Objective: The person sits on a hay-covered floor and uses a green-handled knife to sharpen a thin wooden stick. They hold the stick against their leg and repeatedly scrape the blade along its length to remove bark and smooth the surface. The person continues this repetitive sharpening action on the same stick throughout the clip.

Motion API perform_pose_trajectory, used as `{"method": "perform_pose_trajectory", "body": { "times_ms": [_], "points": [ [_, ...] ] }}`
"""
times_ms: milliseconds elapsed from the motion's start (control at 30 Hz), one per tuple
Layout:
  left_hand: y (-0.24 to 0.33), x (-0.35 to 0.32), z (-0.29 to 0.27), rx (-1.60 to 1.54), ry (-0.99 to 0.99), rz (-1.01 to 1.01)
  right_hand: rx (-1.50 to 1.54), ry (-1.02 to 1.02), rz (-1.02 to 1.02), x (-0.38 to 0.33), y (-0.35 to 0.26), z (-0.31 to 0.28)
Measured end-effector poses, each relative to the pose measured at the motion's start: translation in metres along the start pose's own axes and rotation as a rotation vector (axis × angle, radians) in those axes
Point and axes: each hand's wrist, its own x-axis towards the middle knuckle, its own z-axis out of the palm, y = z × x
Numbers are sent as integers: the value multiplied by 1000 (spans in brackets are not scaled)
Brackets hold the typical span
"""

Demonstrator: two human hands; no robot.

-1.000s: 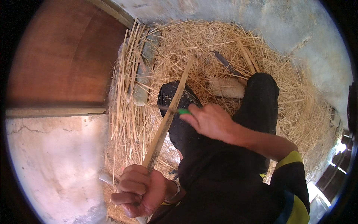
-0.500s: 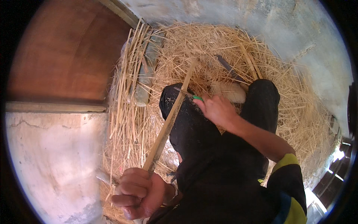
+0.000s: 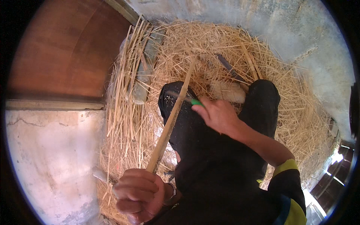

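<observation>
Left hand (image 3: 140, 195) fisted round the near end of a long bamboo strip (image 3: 170, 122), angled across the knee, likely for bracing. Right hand (image 3: 217, 114) clamped on a green-handled knife (image 3: 187, 99), blade against the strip. Straw (image 3: 232, 48) heaped on the floor around.

left hand (image 3: 140, 195) fisted low, right hand (image 3: 217, 114) forward, grip closed

Left hand (image 3: 140, 195) fisted on near end of long pale bamboo strip (image 3: 173, 116) angled far-right over straw pile (image 3: 225, 48); right hand (image 3: 217, 114) presses green-handled knife (image 3: 187, 99) against its middle.
</observation>
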Motion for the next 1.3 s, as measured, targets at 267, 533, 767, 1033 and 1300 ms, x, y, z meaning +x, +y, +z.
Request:
{"method": "perform_pose_trajectory", "body": {
  "times_ms": [267, 533, 767, 1033, 1300],
  "points": [
    [0, 24, -1, -250, -461, -141, -33, -109, 160, 7, 8, -6],
    [-5, 31, -4, -461, -709, -163, 20, -103, -11, -12, -7, -8],
    [-1, 26, -1, -468, -676, -174, 110, -92, -74, -13, -13, -3],
    [-3, 25, -1, -476, -756, -197, 19, -80, -211, -10, -12, -13],
    [-5, 19, 4, -605, -773, -109, 118, -29, -151, -12, 2, -3]
  ]
}}
